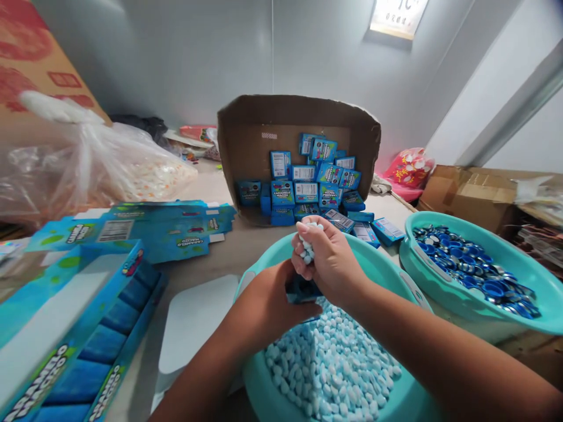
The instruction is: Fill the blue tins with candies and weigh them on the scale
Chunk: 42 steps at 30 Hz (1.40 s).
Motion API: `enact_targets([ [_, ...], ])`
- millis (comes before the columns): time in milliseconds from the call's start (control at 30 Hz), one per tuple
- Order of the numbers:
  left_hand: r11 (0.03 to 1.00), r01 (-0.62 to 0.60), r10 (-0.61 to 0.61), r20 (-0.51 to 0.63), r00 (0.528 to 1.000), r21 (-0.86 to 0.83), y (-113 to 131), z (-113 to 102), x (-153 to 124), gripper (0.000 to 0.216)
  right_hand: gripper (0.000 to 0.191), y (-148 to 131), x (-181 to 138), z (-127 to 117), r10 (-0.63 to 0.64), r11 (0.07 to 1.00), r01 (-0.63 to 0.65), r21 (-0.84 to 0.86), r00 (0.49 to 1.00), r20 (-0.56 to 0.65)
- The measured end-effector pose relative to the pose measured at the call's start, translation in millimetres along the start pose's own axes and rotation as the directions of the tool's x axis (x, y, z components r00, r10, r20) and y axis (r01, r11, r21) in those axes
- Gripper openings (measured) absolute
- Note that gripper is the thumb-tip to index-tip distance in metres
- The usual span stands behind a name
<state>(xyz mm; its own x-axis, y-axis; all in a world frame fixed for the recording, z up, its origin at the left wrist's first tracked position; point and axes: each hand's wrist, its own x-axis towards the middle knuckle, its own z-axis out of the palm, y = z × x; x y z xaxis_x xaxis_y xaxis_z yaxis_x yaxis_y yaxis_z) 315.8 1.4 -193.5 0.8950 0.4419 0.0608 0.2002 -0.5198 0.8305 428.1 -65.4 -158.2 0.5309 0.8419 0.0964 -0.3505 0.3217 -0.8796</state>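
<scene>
My right hand [328,258] is closed round a fistful of small pale-blue candies [308,241], held above a teal basin [264,387] heaped with the same candies [332,363]. Just below it, my left hand [268,302] grips a small dark-blue box [302,290] over the basin; the box is mostly hidden between the hands.
A second teal basin [545,299] of blue caps stands at the right. A tipped cardboard carton [246,135] behind holds several small blue boxes. Flat blue carton blanks [167,225], a blue display box [65,334] and a plastic bag [109,164] lie at the left.
</scene>
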Motion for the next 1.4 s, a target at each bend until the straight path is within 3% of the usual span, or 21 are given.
enact_targets([
  [333, 0.997, 0.016, -0.016, -0.002, 1.000, -0.082, 3, -1, 1, 0.035, 0.021, -1, 0, -1, 0.025, 1.000, -0.026, -0.006, 0.998, -0.060],
  [567, 0.991, -0.079, 0.076, -0.029, 0.997, -0.111, 1, -5, -1, 0.035, 0.021, -4, 0, -3, 0.056, 0.998, -0.056, 0.001, 0.997, -0.050],
  [733, 0.997, -0.030, 0.025, -0.073, 0.997, -0.065, 2, -3, 0, 0.046, 0.025, -6, -2, -3, 0.041, 0.999, -0.041, 0.020, 0.999, -0.013],
  [900, 0.996, -0.049, 0.042, -0.086, 0.995, -0.079, 3, -3, 1, 0.040, 0.030, -8, -4, -2, 0.065, 0.997, -0.066, 0.042, 0.998, 0.025],
  [1100, 0.996, -0.018, 0.012, -0.066, 0.998, -0.084, 4, -4, 0, 0.037, 0.030, -7, -3, -5, 0.024, 1.000, -0.024, 0.000, 0.993, 0.116],
  [1400, 0.995, 0.058, -0.060, -0.016, 0.998, -0.078, 5, -5, 0, 0.034, 0.033, -7, -4, -4, 0.031, 1.000, -0.030, -0.008, 0.993, 0.116],
])
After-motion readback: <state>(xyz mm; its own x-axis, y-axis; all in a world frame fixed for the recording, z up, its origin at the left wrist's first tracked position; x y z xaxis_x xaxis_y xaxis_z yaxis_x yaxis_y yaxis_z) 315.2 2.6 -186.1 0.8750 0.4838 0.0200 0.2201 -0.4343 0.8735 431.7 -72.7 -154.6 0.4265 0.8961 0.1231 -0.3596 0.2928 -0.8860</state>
